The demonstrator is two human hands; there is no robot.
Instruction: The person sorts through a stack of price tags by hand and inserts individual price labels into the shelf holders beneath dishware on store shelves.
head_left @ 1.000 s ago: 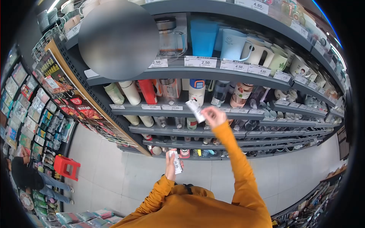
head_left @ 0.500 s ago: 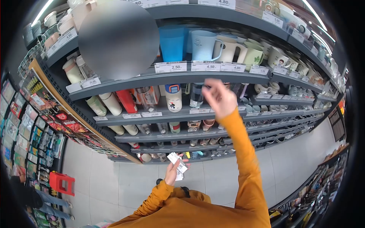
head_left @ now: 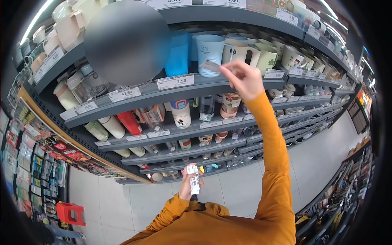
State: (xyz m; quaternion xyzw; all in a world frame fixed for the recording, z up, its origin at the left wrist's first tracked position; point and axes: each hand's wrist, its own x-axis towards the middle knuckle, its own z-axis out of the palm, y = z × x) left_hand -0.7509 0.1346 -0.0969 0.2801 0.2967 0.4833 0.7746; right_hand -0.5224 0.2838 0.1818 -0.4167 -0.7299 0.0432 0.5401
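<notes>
My right hand (head_left: 246,81) is raised at the shelf edge, thumb and fingers pinching a price tag (head_left: 210,65) that is tilted and seen partly from the side. Behind that tag stands a light blue mug (head_left: 209,49) with a smiley face. A cream mug (head_left: 240,52) and a pale green mug (head_left: 265,56) are just beyond my fingers. Lower down, my left hand (head_left: 185,184) is closed around several white price tags (head_left: 194,183), held in front of my body.
Blue cups (head_left: 177,55) stand left of the mugs, above a 2.50 tag (head_left: 175,81). Bottles and tumblers (head_left: 180,113) line the shelf below. A red plastic stool (head_left: 71,213) is on the floor at left, near a person's legs (head_left: 65,232). A round blur hides part of the upper shelf.
My right hand has risen to the mug shelf's edge and now pinches a price tag, clear of the rail. The tags in my left hand have turned more upright. The view has shifted slightly.
</notes>
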